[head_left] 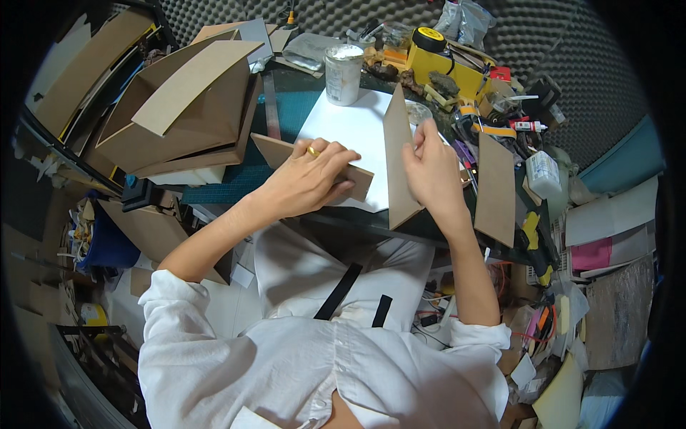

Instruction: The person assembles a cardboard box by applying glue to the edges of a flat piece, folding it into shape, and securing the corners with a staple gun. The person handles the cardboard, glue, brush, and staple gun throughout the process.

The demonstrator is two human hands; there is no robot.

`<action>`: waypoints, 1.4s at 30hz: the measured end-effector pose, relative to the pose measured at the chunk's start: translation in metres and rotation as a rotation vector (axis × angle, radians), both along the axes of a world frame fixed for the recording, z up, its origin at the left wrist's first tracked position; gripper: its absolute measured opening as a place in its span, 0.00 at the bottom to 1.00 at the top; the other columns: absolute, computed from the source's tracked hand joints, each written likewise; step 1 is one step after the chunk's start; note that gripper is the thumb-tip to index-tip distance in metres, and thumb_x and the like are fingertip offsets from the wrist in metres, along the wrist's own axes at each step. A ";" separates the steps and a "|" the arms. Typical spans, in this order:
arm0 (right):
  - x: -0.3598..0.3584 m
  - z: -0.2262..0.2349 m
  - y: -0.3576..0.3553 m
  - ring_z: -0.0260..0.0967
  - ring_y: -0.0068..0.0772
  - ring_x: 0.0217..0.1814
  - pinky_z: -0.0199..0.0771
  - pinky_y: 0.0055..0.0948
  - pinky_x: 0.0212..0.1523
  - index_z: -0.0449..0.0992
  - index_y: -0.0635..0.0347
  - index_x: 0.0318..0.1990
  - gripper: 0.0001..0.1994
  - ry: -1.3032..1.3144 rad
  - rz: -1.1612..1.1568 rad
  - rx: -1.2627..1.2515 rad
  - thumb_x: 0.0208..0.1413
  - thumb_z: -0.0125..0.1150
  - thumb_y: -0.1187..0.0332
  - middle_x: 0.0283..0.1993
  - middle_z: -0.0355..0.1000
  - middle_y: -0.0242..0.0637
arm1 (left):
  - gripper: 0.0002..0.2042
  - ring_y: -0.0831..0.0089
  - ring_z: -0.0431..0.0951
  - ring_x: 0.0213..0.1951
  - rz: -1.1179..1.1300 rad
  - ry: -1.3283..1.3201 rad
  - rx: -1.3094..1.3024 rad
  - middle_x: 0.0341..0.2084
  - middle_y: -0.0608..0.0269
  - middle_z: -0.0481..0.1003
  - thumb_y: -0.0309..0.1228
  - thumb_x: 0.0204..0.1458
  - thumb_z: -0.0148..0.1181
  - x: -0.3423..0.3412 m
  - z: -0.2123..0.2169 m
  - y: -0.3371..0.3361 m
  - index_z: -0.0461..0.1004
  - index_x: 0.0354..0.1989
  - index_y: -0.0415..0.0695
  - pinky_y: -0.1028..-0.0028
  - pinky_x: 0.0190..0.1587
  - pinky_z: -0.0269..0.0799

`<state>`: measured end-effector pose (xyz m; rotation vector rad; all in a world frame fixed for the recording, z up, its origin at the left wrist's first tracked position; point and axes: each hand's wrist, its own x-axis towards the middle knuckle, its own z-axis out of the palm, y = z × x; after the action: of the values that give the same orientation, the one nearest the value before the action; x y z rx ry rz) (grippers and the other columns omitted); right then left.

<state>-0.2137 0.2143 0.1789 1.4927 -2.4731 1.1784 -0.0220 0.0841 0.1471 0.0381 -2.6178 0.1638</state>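
Note:
My left hand (pixel 307 180) is closed over a narrow brown board (pixel 361 184), thumb on the near side and fingers across its top. A taller brown board (pixel 397 164) stands on edge between my two hands, at the right side of a white sheet (pixel 364 132). Just right of that board is my right hand (pixel 433 171), its thumb and fingers curled together and the hand overlapping the board's right edge. What the curled fingers hold, if anything, is hidden. A white tub (pixel 344 75) with a pale, smeared rim stands on the sheet's far part.
At left, a large brown board box (pixel 193 107) rests on the green cutting mat (pixel 289 107). Another brown board (pixel 494 189) lies at the right table edge, near a white bottle (pixel 543 174). A yellow box (pixel 450 68) and cluttered tools line the back. A metal ruler (pixel 270 107) lies beside the box.

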 end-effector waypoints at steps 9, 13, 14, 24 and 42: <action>0.013 0.020 0.029 0.74 0.53 0.29 0.73 0.43 0.33 0.77 0.67 0.30 0.10 0.040 0.035 0.114 0.53 0.51 0.70 0.25 0.74 0.54 | 0.14 0.64 0.65 0.41 -0.090 0.024 0.179 0.35 0.61 0.67 0.32 0.54 0.59 0.014 0.018 0.021 0.66 0.47 0.45 0.66 0.48 0.53; 0.026 0.018 0.062 0.74 0.53 0.27 0.72 0.42 0.33 0.77 0.67 0.29 0.10 0.000 -0.039 0.104 0.52 0.51 0.70 0.24 0.73 0.53 | 0.15 0.67 0.66 0.40 -0.133 0.030 0.154 0.33 0.66 0.68 0.32 0.53 0.60 0.021 0.008 0.045 0.67 0.48 0.48 0.67 0.47 0.53; 0.024 0.017 0.065 0.74 0.53 0.27 0.72 0.42 0.33 0.77 0.67 0.29 0.10 0.008 -0.061 0.108 0.52 0.51 0.70 0.23 0.73 0.53 | 0.15 0.68 0.66 0.40 -0.122 0.034 0.166 0.33 0.67 0.68 0.32 0.53 0.60 0.017 0.005 0.048 0.67 0.48 0.48 0.68 0.47 0.53; 0.016 0.010 0.078 0.74 0.53 0.28 0.73 0.44 0.32 0.78 0.65 0.28 0.08 0.140 -0.194 0.165 0.51 0.54 0.70 0.23 0.74 0.51 | 0.14 0.69 0.66 0.39 -0.092 0.062 0.158 0.33 0.67 0.68 0.31 0.53 0.59 -0.015 -0.007 0.066 0.68 0.48 0.48 0.69 0.47 0.54; 0.002 0.008 0.120 0.67 0.44 0.17 0.64 0.38 0.23 0.77 0.65 0.30 0.07 -0.131 -0.093 0.100 0.52 0.54 0.72 0.16 0.66 0.48 | 0.10 0.69 0.68 0.39 -0.185 0.055 0.199 0.32 0.66 0.67 0.30 0.51 0.58 -0.055 -0.006 0.103 0.69 0.42 0.47 0.70 0.44 0.59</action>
<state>-0.2113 0.3342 0.1869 1.3460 -2.6921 1.1894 -0.0771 0.1873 0.1408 -0.1281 -2.5563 -0.1600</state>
